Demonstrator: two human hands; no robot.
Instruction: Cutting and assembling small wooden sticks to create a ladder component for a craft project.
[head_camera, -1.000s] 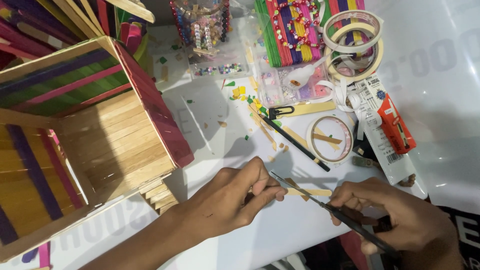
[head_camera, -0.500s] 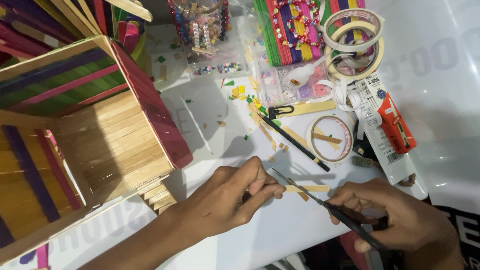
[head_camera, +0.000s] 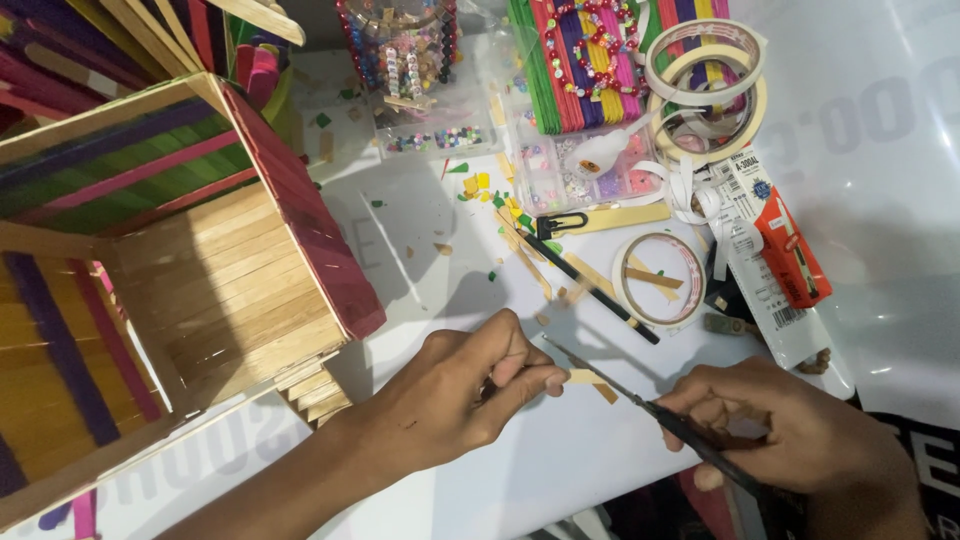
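Observation:
My left hand (head_camera: 455, 395) pinches a short piece of plain wooden craft stick (head_camera: 583, 377) against the white table. My right hand (head_camera: 790, 435) grips dark scissors (head_camera: 640, 400) whose thin blades point up-left and meet that stick piece. A small cut-off wood bit (head_camera: 604, 393) lies just below the blades. To the left stands an open box of craft sticks (head_camera: 190, 270), plain wood inside, with a dark red wall and green, purple and pink slats.
A long black tool (head_camera: 590, 275) lies above my hands. Tape rolls (head_camera: 660, 280) (head_camera: 705, 80), a packaged orange cutter (head_camera: 790, 260), bundles of coloured sticks (head_camera: 590, 60), bead boxes (head_camera: 425, 70) and small scraps crowd the far side.
The scissors' blades have closed in on the stick piece held by my left hand. Both hands stay in nearly the same place.

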